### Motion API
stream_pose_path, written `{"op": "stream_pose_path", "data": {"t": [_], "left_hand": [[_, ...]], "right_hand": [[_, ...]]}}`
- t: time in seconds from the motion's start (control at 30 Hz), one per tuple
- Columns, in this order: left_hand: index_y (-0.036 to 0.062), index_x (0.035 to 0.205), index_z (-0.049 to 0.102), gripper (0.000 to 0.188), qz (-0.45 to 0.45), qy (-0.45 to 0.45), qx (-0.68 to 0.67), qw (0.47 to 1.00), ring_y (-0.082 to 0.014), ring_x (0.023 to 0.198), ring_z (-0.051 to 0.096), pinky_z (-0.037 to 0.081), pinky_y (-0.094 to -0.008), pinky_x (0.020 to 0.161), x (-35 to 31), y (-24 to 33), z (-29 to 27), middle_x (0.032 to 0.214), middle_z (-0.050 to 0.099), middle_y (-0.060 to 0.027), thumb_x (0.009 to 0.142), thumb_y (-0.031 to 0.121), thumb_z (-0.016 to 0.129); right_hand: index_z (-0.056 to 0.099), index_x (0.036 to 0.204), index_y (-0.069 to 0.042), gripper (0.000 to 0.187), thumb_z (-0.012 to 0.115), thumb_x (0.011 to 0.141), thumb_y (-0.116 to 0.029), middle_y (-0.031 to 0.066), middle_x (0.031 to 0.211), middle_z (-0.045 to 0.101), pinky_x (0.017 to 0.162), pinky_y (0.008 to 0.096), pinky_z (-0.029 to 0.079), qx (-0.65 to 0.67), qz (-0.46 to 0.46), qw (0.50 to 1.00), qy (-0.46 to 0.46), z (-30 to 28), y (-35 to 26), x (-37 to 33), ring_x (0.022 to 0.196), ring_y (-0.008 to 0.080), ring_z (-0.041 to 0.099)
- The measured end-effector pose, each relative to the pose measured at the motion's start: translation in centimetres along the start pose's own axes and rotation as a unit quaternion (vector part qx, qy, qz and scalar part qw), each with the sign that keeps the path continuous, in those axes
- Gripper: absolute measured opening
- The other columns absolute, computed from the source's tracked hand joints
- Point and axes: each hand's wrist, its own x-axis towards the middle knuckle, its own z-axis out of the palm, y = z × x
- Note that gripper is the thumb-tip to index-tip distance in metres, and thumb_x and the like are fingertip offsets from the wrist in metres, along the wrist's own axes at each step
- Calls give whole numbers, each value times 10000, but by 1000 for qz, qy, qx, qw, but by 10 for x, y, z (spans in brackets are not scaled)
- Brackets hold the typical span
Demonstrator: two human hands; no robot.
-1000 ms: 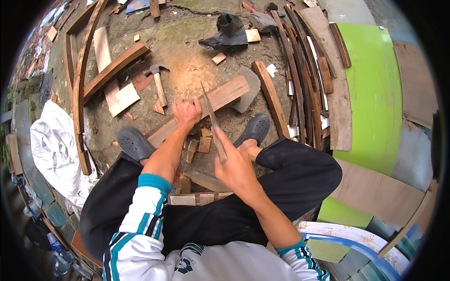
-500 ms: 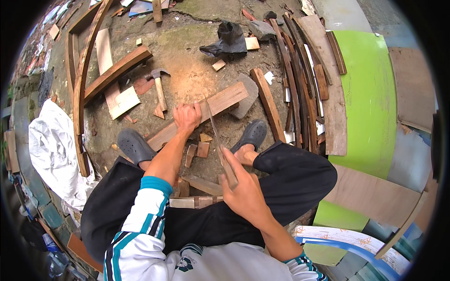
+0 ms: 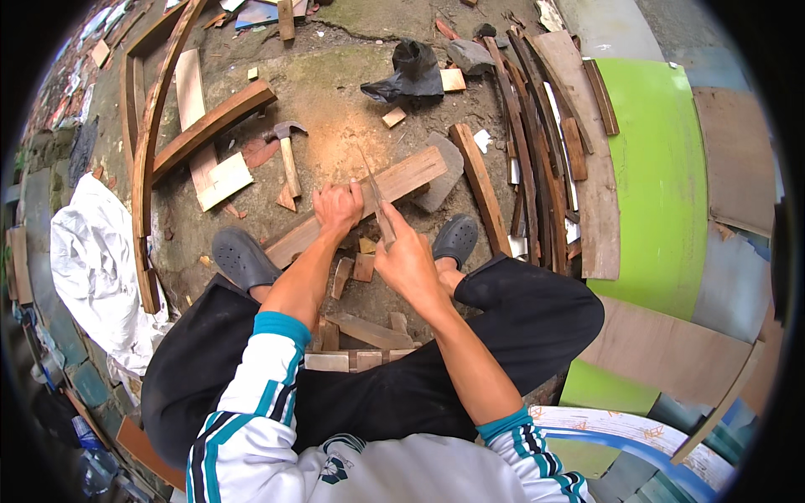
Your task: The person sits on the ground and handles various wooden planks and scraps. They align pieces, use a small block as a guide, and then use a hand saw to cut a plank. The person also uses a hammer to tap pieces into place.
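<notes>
A long wooden plank [image 3: 409, 173] lies slantwise before me, its far right end by a flat grey stone [image 3: 444, 178]. My left hand [image 3: 339, 207] is closed over the plank, pressing it down just left of the blade. In my right hand [image 3: 408, 258] is the handle of a handsaw [image 3: 375, 186], gripped with the fingers wrapped round it. The saw's narrow blade crosses the plank, and its tip reaches past the far edge. Sawdust [image 3: 344, 144] covers the ground beyond. My shod feet stand on either side of the plank.
A claw hammer [image 3: 289, 159] lies to the left, near a wooden beam [image 3: 214, 132] and a pale board [image 3: 225, 182]. Small offcuts [image 3: 363, 267] are scattered between my feet. Long dark wood strips [image 3: 537, 142] and a green sheet [image 3: 658, 184] lie at right, a white cloth [image 3: 101, 268] at left.
My right hand has pushed the saw forward and away from me, so more of the blade now sticks out past the plank. My left hand stays on the plank.
</notes>
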Motion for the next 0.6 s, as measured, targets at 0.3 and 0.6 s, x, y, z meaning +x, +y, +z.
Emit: {"op": "stream_pose_path", "data": {"t": [0.3, 0.6], "left_hand": [[-39, 727, 742, 556, -20, 13, 6, 1000, -351, 931, 659, 379, -455, 910, 6, -7, -2, 829, 726, -239, 993, 353, 449], [-42, 737, 741, 578, -10, 15, 5, 1000, -362, 953, 653, 384, -468, 910, 9, -13, 6, 830, 717, -242, 992, 382, 441]], "right_hand": [[343, 1546, -25, 717, 607, 881, 5, 327, 1029, 682, 773, 515, 549, 57, -93, 994, 6, -35, -17, -107, 868, 474, 692], [452, 1485, -16, 595, 611, 913, -14, 293, 1154, 691, 928, 450, 521, 40, -50, 998, 11, -12, -1, -49, 1085, 445, 672]]}}
